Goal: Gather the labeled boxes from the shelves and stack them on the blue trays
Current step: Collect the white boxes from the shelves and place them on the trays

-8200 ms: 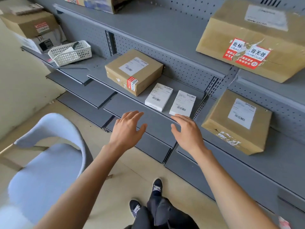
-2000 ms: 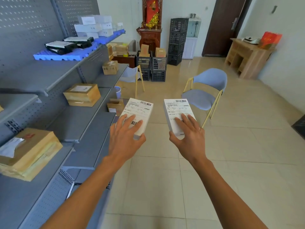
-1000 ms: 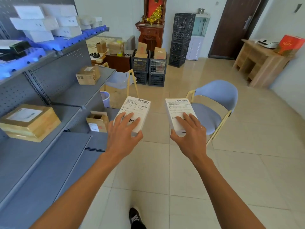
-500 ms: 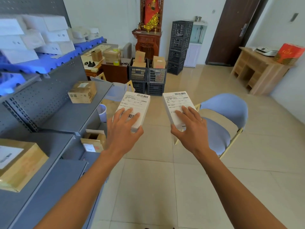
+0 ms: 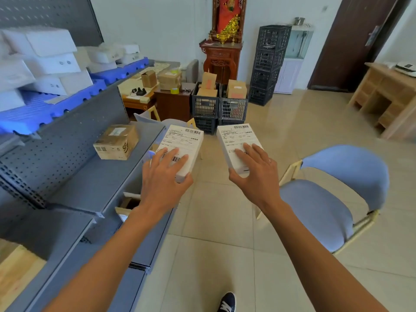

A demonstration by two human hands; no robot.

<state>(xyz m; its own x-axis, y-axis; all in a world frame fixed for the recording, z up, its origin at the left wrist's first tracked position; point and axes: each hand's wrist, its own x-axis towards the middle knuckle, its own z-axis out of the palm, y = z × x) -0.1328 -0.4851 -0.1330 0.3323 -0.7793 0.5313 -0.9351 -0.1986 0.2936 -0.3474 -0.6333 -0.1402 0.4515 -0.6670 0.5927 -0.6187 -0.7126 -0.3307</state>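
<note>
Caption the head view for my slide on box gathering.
Each hand, left and right, carries a labeled white box toward blue trays.

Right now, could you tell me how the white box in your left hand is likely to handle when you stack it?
The white box probably is light: the left hand carries it alone. Its straight edges suggest it is stiff. Flat and rectangular, it should stack steadily on the blue tray, though its smooth label may slide.

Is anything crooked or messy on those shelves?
Yes. The white boxes on the blue tray are heaped unevenly, some tilted. The brown box on the grey shelf sits turned at an angle, its tape looking wrinkled.
</note>
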